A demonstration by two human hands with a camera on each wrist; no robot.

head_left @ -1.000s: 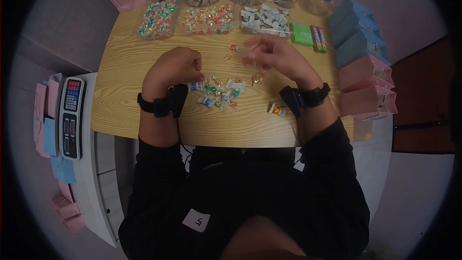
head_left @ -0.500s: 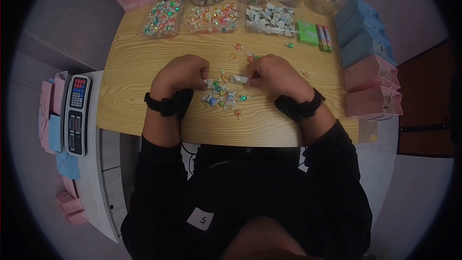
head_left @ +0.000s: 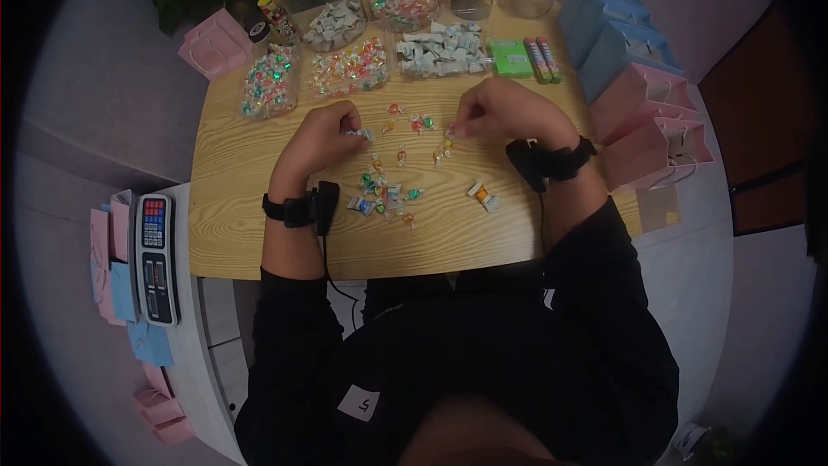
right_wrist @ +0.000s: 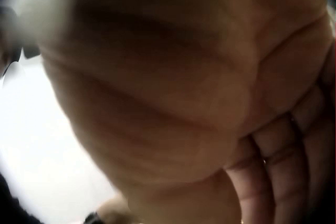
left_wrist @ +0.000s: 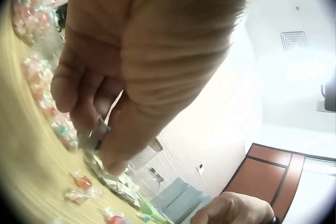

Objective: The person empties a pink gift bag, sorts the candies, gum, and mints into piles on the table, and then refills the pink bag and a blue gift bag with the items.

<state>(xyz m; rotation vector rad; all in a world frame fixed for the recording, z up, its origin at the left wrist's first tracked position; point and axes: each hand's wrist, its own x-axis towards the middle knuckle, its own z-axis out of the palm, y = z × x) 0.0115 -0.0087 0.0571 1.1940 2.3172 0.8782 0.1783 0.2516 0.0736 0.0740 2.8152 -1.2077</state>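
While pinching a small white packet [head_left: 360, 134] between the fingers [left_wrist: 65, 88] of the left hand [head_left: 326, 136], holds it beyond and slightly left of the heap of wrapped candies [head_left: 393, 197] on the counter [head_left: 250, 242], apart from that heap. Grasps also, with the fingers of the right hand [head_left: 511, 112], the wrapper of a yellow candy [head_left: 448, 143], to the right of and beyond the same heap. Curls the right fingers toward the palm in the right wrist view, without showing their tips there. Has, just beyond the heap, a single orange candy [head_left: 402, 155] and, farther beyond it, a red-and-green cluster [head_left: 422, 123]. Has too an orange-and-white packet [head_left: 483, 197] to the right of the heap, well apart from it. Faces, on the far side of the heap, a pile of green-and-red candies [head_left: 269, 82] to its left, a pile of orange-and-red candies [head_left: 349, 67] nearly straight beyond it, and a pile of white packets [head_left: 444, 50] to its right. Has pink bags [head_left: 660, 151] well to the right of the heap, and a scale [head_left: 155, 259] well to its left
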